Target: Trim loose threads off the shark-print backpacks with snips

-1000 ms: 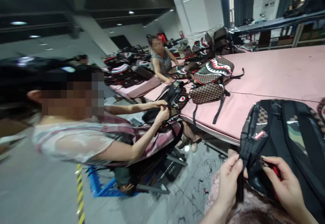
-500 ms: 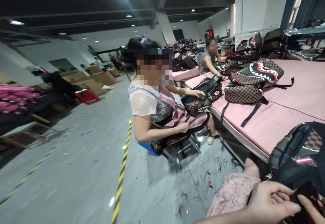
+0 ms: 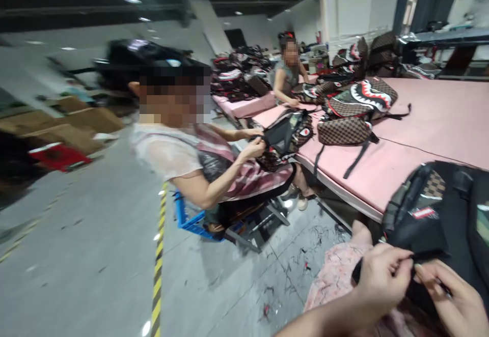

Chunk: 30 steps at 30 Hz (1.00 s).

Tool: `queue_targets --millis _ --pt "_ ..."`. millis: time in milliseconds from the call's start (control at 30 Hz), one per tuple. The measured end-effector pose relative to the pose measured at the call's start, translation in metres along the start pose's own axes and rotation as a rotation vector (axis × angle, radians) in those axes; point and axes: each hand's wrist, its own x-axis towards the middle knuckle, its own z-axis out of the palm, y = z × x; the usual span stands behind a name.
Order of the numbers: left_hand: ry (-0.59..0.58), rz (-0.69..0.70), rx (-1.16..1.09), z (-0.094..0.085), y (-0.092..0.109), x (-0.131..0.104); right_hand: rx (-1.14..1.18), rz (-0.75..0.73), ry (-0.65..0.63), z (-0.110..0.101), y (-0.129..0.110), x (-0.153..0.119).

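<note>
At the lower right, a black backpack (image 3: 451, 209) with a checkered patch and a red-and-white label lies on the pink table's near corner and toward my lap. My left hand (image 3: 387, 273) pinches a black piece of it at its lower edge. Close on the right, my right hand (image 3: 446, 288) has thumb and finger pressed together on the same black material, fingertips nearly meeting the left ones. A dark slim item shows under the right fingers, too blurred to name.
A seated person (image 3: 179, 159) handles a backpack (image 3: 286, 133) beside the pink table (image 3: 439, 118). Another person (image 3: 288, 72) sits farther back. Shark-mouth backpacks (image 3: 362, 97) lie on the table. A blue crate (image 3: 187, 217) stands under the seat; thread scraps litter the floor.
The view has swung right, so the scene has shifted left. My right hand shows more fully, beside my left. The seated person's two hands have come together at their backpack.
</note>
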Motion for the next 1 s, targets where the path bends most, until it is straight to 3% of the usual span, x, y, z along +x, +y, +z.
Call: queue_targets --millis 67,167,267,367,433,567,733,1000 --pt "-0.015 -0.171 -0.12 0.002 0.007 0.005 0.086 0.022 -0.066 -0.004 -0.014 0.001" --pt "-0.098 -0.426 -0.351 0.002 0.016 0.013 0.138 0.079 -0.031 -0.008 -0.026 0.005" --pt "-0.184 -0.545 -0.477 -0.002 0.019 0.022 0.079 0.151 0.127 -0.014 -0.019 0.004" --pt "-0.231 -0.562 -0.501 -0.004 0.018 0.024 -0.138 0.07 0.359 -0.021 -0.007 -0.002" --pt "-0.238 -0.558 -0.495 -0.003 0.016 0.024 -0.32 -0.063 0.422 -0.023 -0.001 -0.004" --pt "-0.228 -0.562 -0.48 -0.001 0.017 0.023 -0.546 -0.239 0.373 -0.022 -0.001 -0.002" --pt "-0.181 -0.578 -0.483 -0.002 0.017 0.023 -0.579 -0.253 0.276 -0.019 -0.001 0.001" --pt "-0.215 -0.552 -0.498 0.003 0.018 0.021 -0.558 -0.233 0.22 -0.019 0.0 0.0"
